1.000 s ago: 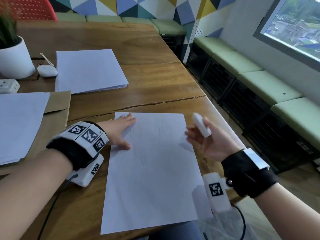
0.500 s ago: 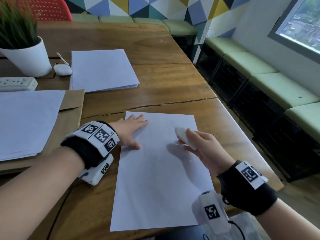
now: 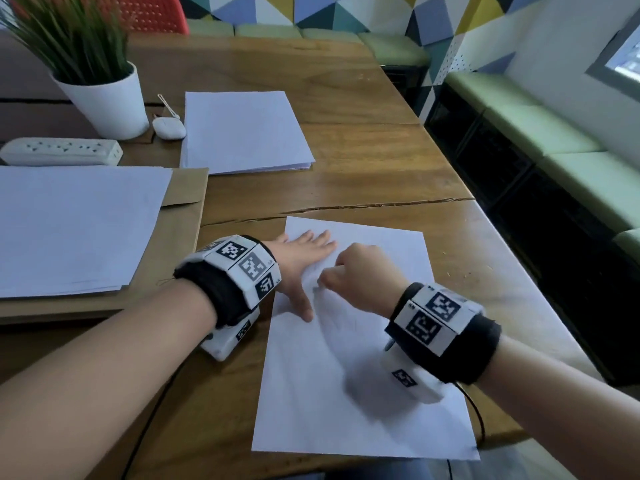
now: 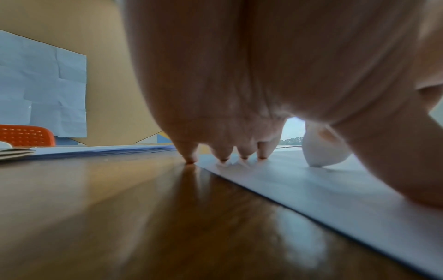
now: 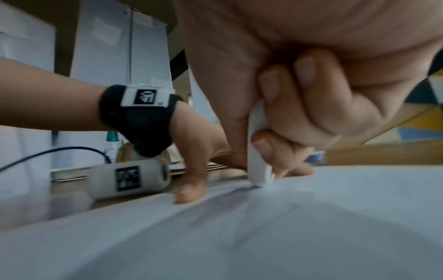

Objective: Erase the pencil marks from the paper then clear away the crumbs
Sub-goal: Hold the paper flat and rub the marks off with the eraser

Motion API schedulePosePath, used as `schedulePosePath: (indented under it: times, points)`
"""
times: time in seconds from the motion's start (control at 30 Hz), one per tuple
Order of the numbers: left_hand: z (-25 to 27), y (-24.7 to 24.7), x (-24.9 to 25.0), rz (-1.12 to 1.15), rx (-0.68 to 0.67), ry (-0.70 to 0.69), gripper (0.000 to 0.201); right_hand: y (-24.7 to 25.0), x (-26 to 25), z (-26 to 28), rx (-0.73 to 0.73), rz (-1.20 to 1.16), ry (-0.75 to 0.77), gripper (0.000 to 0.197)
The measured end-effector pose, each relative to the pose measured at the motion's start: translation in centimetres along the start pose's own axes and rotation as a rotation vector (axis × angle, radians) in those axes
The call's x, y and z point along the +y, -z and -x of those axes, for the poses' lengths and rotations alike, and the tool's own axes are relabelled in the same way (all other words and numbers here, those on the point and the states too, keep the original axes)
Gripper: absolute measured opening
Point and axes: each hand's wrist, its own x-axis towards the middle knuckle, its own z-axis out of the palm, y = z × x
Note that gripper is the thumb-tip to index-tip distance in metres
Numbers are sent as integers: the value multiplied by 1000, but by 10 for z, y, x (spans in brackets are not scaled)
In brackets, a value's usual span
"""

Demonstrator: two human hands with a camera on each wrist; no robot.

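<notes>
A white sheet of paper [image 3: 363, 393] with faint pencil marks lies on the wooden table [image 3: 346, 157] in front of me. My left hand [image 3: 304, 258] lies flat with straight fingers on its upper left corner, thumb spread on the sheet. My right hand [image 3: 356, 275] grips a white eraser [image 5: 260, 168] between thumb and curled fingers, its tip touching the paper just right of the left hand. In the left wrist view the left fingertips [image 4: 223, 160] press the paper edge, with the eraser [image 4: 323, 151] beyond them. The fist hides the eraser in the head view.
A stack of paper [image 3: 242, 129] lies further back, another stack [image 3: 76, 226] on a brown envelope at left. A potted plant [image 3: 104, 98], a power strip [image 3: 62, 150] and a small white case [image 3: 169, 128] stand at back left. The table edge runs along the right, green benches [image 3: 540, 133] beyond.
My right hand came down from the air at the right and moved left, bringing the eraser onto the paper beside the left hand. The left hand stayed flat on the sheet's corner.
</notes>
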Motion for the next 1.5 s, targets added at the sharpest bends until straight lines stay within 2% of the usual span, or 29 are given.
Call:
schedulePosePath:
  times: [0.07,0.2,0.27,0.4,0.5,0.6,0.77,0.93,1.1,1.23,1.4,1.5]
  points:
    - [0,0,1,-4,8,-4,122,0,-4,0,-42,-25,26,36]
    - [-1,-3,-4,10,12,-6,122,22,4,-8,21,45,-92,43]
    - [-1,-3,-4,3,19,-14,121,17,-4,-8,45,105,-90,37]
    - [-1,-2,-2,-25,29,-49,117,3,-22,-7,-25,121,7,25]
    - [1,-2,-3,-26,31,-33,119,24,-10,-5,-46,251,-81,35]
    - [1,-2,-3,-34,29,-25,121,33,-7,-2,-9,375,-146,31]
    - [-3,-4,-5,-29,33,-47,120,14,-27,-6,-109,195,-20,38]
    - [-1,-4,-4,-56,37,-30,120,33,-9,-7,-37,271,-153,38]
    - [-2,-4,-7,-24,34,-62,117,14,-27,-8,-114,152,-35,33]
    - [-3,-4,-5,-53,37,-31,120,29,-16,-12,-64,247,-141,35]
    - [-4,-5,-8,-23,46,-53,120,19,-28,-12,-73,218,-90,32]
    - [-3,-4,-7,-50,27,-36,120,30,-18,-11,-108,304,-137,35]
